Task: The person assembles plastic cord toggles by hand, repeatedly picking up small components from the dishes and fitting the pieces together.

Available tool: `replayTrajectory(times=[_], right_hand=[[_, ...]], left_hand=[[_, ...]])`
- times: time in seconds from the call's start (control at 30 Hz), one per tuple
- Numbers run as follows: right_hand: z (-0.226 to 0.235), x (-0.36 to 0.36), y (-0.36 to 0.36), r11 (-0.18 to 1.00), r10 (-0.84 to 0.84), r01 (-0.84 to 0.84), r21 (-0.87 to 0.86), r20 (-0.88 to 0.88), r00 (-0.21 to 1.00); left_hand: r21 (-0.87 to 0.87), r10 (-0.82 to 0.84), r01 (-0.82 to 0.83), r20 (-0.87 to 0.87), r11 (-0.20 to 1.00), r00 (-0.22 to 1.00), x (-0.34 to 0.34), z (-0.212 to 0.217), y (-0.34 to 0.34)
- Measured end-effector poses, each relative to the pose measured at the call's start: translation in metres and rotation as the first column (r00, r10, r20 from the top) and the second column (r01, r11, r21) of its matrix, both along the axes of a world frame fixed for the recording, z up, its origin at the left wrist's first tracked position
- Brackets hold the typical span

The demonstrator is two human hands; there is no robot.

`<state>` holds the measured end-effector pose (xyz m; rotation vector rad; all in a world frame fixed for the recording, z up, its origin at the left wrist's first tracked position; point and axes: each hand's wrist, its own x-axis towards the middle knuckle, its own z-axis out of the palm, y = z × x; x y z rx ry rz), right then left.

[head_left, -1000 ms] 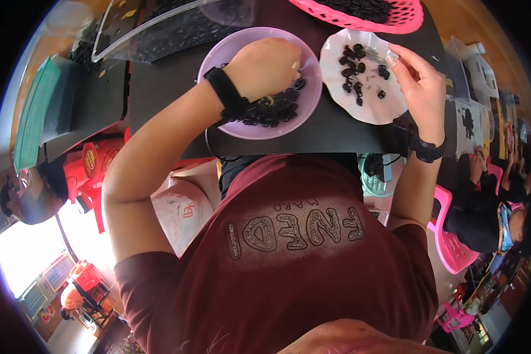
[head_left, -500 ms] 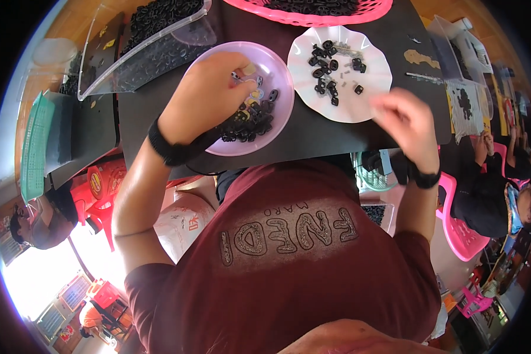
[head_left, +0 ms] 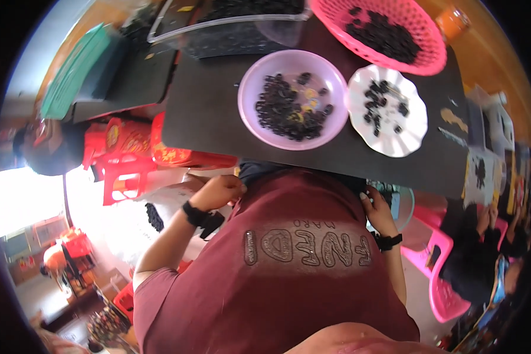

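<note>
My left hand point(head_left: 223, 191) is down below the table edge, its fingers curled together against the left side of the maroon T-shirt point(head_left: 312, 295). On the shirt's other side, my right hand point(head_left: 380, 213) is bent in at the hem, fingers partly closed. Whether either hand pinches cloth is too small to make out. On the dark table point(head_left: 209, 112) stands a lilac bowl point(head_left: 251, 127) with many small black parts point(head_left: 286, 109) and a few yellowish ones. Touching its right side is a white scalloped plate point(head_left: 410, 133) bearing small black pieces point(head_left: 376, 100) and thin metal bits.
A clear plastic bin point(head_left: 236, 41) and a pink basket point(head_left: 360, 44), both with black parts, stand behind. Red stools point(head_left: 127, 177) and a white sack point(head_left: 138, 224) are at left. A pink chair point(head_left: 445, 295) and a seated person in black point(head_left: 469, 253) are at right.
Both hands have left the bowl and plate and dropped to the sides of my shirt. The view has shifted, so the pink basket shows more fully.
</note>
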<state>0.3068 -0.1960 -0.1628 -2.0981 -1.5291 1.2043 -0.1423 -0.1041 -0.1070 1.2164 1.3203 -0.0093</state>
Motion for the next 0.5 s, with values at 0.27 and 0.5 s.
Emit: replayTrajectory(times=[0.27,0.5], right_hand=[[-0.016,-0.005,0.014,0.995,0.101,-0.101,0.011,-0.180,0.978],[-0.037,0.001,-0.001,0.999,-0.040,0.036,-0.019,-0.361,0.932]], left_hand=[[0.351,0.345,-0.263,-0.196,0.899,0.918,0.023,-0.069,-0.030],[0.182,0.321,-0.313,-0.018,0.932,0.947,0.003,-0.071,-0.030]])
